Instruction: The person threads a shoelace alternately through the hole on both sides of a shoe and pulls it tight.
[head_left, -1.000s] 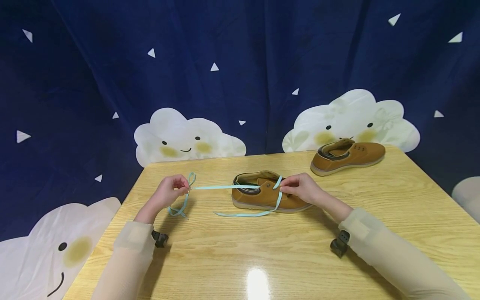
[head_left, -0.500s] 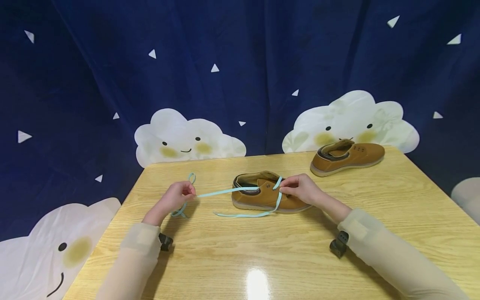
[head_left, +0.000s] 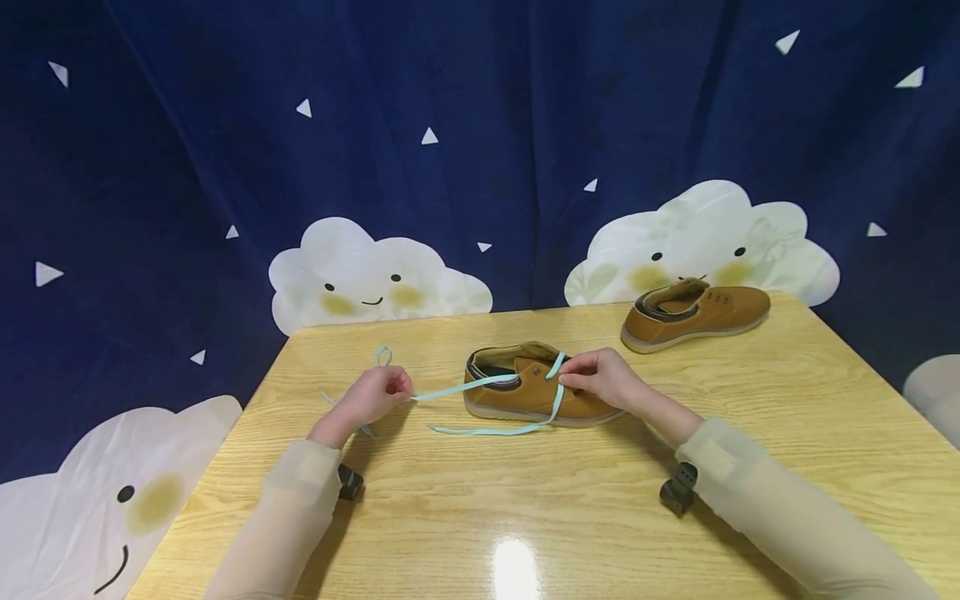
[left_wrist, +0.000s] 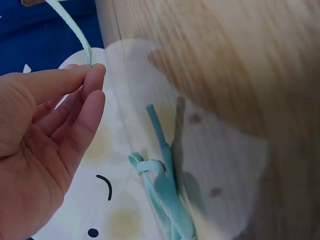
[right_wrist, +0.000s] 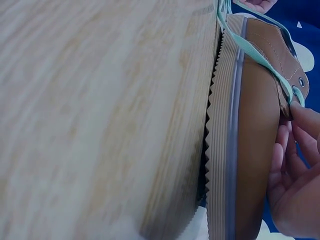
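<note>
A tan lace-up shoe (head_left: 510, 398) sits mid-table in the head view, its toe to the right. Through its front eyelets runs a mint-green shoelace (head_left: 457, 389), one length reaching left and the other trailing on the table. My left hand (head_left: 371, 396) pinches the tip of the left length between thumb and fingertips, left of the shoe. At the eyelets, my right hand (head_left: 603, 379) pinches the edge of the shoe's flap beside the lace; the right wrist view shows the thumb just below a laced eyelet (right_wrist: 295, 91). The toe is partly hidden behind this hand.
A bundled second mint-green shoelace (left_wrist: 172, 205) lies on the table beneath my left hand. The matching tan shoe (head_left: 727, 312), with no lace in its eyelets, stands at the back right. A dark blue curtain (head_left: 480, 100) hangs behind the wooden table (head_left: 450, 517).
My left hand has moved right and slightly down, toward the shoe, with the lace end. That length now sags more and slopes down to the hand. The right hand has stayed in place.
</note>
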